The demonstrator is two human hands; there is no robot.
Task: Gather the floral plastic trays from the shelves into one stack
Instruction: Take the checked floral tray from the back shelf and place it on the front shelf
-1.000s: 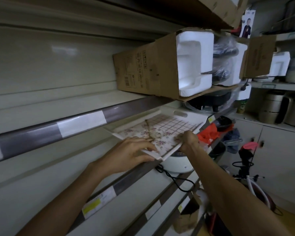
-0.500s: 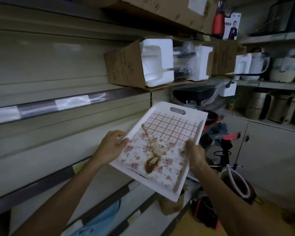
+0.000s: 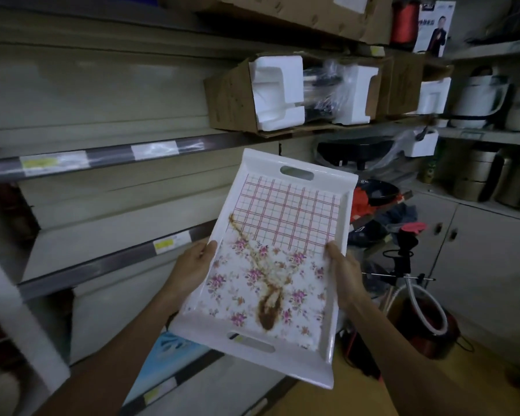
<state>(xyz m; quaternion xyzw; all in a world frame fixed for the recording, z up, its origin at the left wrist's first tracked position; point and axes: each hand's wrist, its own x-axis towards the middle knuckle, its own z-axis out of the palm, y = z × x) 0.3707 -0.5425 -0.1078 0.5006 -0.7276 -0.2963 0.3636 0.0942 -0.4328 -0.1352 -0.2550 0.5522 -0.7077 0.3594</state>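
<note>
At far left the grey metal shelves (image 3: 108, 157) run across the view, their front rails carrying white and yellow price labels; a pale blue flat pack (image 3: 168, 352) lies on a low shelf just beside the left forearm; the left hand (image 3: 192, 268) grips the left long edge of the white rectangular plastic tray with a pink check and floral print (image 3: 282, 235), its thumb curled over the rim and the other fingers hidden beneath, so the fingers are clamped on the tray; the tray is held in the air in front of the shelves, clear of them, tilted with its far handle slot higher than its near one; a brown stain (image 3: 267, 307) runs down the printed floor of the tray from the check part into the floral part, widest near the lower end; the right hand (image 3: 344, 274) grips the right long edge, thumb on the inner rim and the remaining fingers wrapped under, likewise clamped on the tray; above, an open brown cardboard box with white foam packing (image 3: 270, 94) sits on an upper shelf; further right lie a heap of red and dark cloth (image 3: 373, 205), pale cabinet doors (image 3: 478, 253), and white kitchen appliances (image 3: 481, 97) on a higher shelf.
</note>
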